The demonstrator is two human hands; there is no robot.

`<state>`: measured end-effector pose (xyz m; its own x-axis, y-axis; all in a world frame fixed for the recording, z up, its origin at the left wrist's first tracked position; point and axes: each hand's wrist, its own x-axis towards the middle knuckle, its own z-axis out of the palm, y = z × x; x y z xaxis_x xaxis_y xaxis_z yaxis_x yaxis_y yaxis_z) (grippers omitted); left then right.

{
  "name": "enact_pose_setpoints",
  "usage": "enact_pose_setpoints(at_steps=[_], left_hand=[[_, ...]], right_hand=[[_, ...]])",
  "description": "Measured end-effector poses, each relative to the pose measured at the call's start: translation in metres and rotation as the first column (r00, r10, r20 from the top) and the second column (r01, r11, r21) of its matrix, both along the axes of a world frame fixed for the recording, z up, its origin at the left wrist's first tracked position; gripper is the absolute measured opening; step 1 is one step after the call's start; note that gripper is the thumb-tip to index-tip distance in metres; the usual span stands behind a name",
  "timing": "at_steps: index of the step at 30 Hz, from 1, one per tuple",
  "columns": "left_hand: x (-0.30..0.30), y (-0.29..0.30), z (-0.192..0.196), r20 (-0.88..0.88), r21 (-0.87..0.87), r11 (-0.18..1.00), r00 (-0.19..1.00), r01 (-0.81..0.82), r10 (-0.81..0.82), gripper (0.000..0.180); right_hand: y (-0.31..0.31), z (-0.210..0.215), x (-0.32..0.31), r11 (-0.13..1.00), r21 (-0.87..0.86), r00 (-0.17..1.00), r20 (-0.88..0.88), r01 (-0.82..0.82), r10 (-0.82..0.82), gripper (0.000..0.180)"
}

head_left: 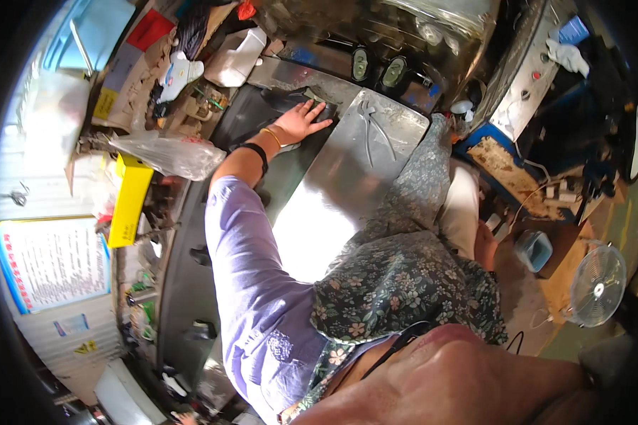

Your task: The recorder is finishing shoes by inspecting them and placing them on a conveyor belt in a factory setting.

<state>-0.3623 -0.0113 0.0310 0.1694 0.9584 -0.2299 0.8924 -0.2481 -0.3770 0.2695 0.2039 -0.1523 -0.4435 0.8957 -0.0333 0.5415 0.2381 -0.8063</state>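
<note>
- Workshop bench, cluttered on every side: a shiny metal sheet (347,177) lies flat across the steel worktop, with a machine housing behind it and cardboard, bags and a yellow box (129,202) to the left.
- Left hand (301,120) is stretched forward, fingers spread and flat; it presses on a dark flat piece (290,103) lying at the far left corner of the sheet. Not clenched, nothing gripped.
- Right hand: hidden below the floral apron (only a bit of arm shows near the stool side), so I cannot tell whether it grasps anything.
- Pliers (372,120) rest on the far part of the sheet, apart from the hand.
- Small fan (597,285) stands on the floor to the right.
- Handling judgement: the dark piece looks thin and light, probably stiff; it may slide on polished metal. Best taken by a free edge with a pinch, palm holding it steady first. The sheet's edges could be sharp.
</note>
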Motion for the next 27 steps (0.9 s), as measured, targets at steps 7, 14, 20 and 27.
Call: enact_pose_setpoints(at_steps=[7,14,20,27], left_hand=[[-0.008,-0.013,-0.001,0.128,0.257,0.882,0.919,-0.394,0.373,0.039],[0.062,-0.028,0.091,0.469,0.683,0.438,0.811,-0.584,0.350,0.015],[0.218,-0.016,0.185,0.541,0.800,0.307,0.841,-0.516,0.006,0.008],[0.305,0.008,0.103,0.838,0.535,0.479,0.508,-0.696,-0.198,0.013]], right_hand=[[0.011,0.126,-0.038,0.964,0.080,0.965,0.093,-0.254,0.246,0.023],[-0.017,0.163,-0.077,0.917,0.289,0.949,-0.068,-0.276,0.308,0.018],[-0.064,0.322,-0.189,0.721,0.575,0.658,-0.376,-0.386,0.652,0.051],[-0.075,0.301,-0.194,0.784,0.554,0.784,-0.338,-0.281,0.520,0.043]])
